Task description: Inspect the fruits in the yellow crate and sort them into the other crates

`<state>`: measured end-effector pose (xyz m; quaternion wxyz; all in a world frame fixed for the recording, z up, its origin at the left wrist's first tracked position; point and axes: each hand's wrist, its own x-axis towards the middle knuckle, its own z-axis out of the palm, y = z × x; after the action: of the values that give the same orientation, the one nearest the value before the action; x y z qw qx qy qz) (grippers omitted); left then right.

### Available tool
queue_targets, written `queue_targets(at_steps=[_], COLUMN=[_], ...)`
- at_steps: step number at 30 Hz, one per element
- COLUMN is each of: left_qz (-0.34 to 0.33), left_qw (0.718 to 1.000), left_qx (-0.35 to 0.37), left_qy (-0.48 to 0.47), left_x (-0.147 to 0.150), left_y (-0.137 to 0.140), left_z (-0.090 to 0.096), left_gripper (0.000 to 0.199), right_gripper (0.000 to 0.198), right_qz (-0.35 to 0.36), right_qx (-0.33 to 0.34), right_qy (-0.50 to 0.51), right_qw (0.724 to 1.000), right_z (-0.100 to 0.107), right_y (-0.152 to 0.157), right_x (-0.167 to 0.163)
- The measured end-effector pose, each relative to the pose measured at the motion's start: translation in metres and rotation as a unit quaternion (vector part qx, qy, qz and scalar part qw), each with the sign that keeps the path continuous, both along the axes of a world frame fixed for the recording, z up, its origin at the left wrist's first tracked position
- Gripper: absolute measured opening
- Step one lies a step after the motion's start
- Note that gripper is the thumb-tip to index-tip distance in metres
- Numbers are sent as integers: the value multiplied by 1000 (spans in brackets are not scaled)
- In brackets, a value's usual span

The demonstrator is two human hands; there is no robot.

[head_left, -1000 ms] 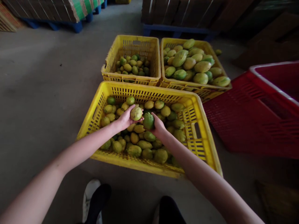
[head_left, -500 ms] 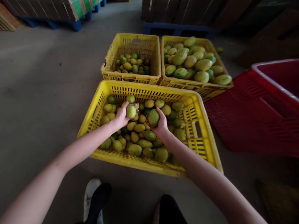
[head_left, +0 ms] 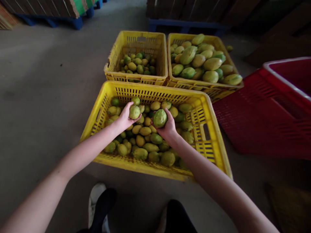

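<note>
My left hand (head_left: 125, 117) is closed around a round yellow-green fruit (head_left: 134, 112), its thumb on the near side. In my right hand (head_left: 169, 127) rests a rounder, darker green fruit (head_left: 160, 118) with a bumpy skin, the fingers cupped under and behind it. Both hands are above a large yellow plastic crate (head_left: 215, 152) with slotted walls. Loose green and yellow fruits (head_left: 145, 131), round to oval, cover much of its bottom. Their exact kind is hard to tell.
Behind stand a yellow crate (head_left: 111, 66) of smaller fruits and another (head_left: 230, 61) heaped with bigger oblong ones. A red crate (head_left: 262, 119) leans at the right. Blue pallets (head_left: 77, 23) bear stacked goods at the back. My shoe (head_left: 96, 197) is near the front crate.
The fruit in my right hand has turned, showing a lighter, bumpy side. My left hand has shifted slightly up and left with its fruit. The view has tilted a little.
</note>
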<state>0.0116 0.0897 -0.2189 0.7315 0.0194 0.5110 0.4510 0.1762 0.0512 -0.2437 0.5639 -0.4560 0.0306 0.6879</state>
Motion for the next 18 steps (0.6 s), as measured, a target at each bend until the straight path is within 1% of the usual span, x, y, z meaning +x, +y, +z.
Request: queue_targets(at_steps=[1, 2, 4, 6, 7, 9, 10, 12, 14, 16, 18], left_qz=[3, 1, -17, -38, -44, -47, -50, -62, -80, -101, -120], left_qw=[1000, 1000, 1000, 999, 999, 998, 998, 997, 996, 994, 992], left_qx=[5, 4, -7, -20, -24, -27, -31, -32, -23, -11, -12], left_qy=[11, 16, 7, -10, -13, -5, 3, 22, 36, 45, 48], left_x=[0, 0, 0, 0, 1, 2, 3, 4, 4, 4, 4], left_y=[0, 1, 0, -1, -2, -4, -5, -6, -6, -7, -8], left_z=[1, 2, 3, 3, 4, 4, 4, 4, 3, 1, -1], left_gripper=[11, 10, 15, 28, 31, 30, 27, 21, 18, 19, 24], right_gripper=[17, 14, 12, 16, 18, 25, 27, 23, 14, 10, 12], right_qz=[-7, -10, -7, 4, 12, 31, 41, 56, 68, 82, 95], right_qx=[0, 0, -6, -30, -48, -76, -80, -68, -43, -26, -26], right_qy=[-10, -18, -30, -40, -43, -43, -41, -43, -51, -60, -71], right_qw=[1000, 1000, 999, 999, 998, 996, 995, 995, 995, 994, 993], right_z=[0, 0, -2, -4, -5, -5, -4, -1, 3, 5, 6], right_y=[0, 0, 0, 1, 2, 2, 2, 1, -1, -2, -2], right_x=[0, -1, -1, -1, -1, -2, -3, -4, -5, -7, -7])
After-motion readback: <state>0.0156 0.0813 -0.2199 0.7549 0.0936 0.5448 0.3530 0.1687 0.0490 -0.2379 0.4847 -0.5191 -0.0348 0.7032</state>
